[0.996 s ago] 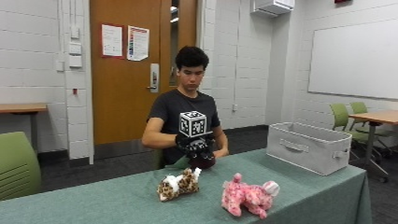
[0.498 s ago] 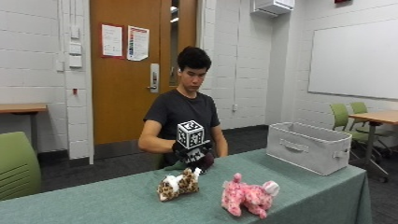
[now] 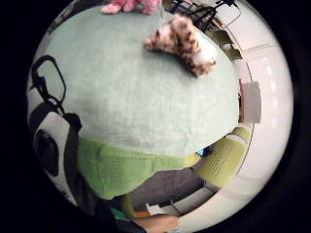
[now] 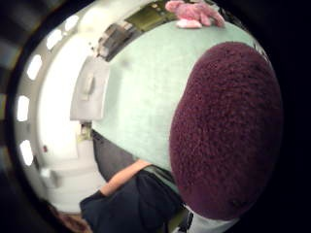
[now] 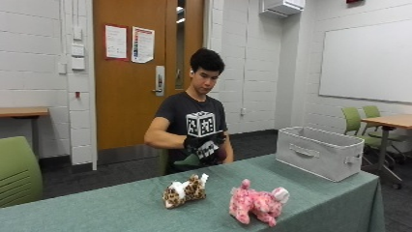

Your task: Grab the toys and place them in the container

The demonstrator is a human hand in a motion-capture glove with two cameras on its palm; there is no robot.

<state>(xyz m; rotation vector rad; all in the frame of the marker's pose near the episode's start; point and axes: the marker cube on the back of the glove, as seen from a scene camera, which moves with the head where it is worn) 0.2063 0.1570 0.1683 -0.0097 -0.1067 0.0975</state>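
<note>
My gloved right hand is held up in front of the person's chest, above the table's far edge. Its fingers grip a dark maroon plush toy, which fills the thumb side palm view. A green fuzzy part shows close to the palm. A spotted leopard plush lies on the green table. Beside it lies a pink plush. The grey fabric container stands at the table's right end.
Green chairs stand at the left and at the back right, beside another table. The person's bare left arm stays low behind the table edge.
The gloved hand with the maroon toy dipped slightly, then rose a little in front of the chest. The leopard and pink plush have not moved.
</note>
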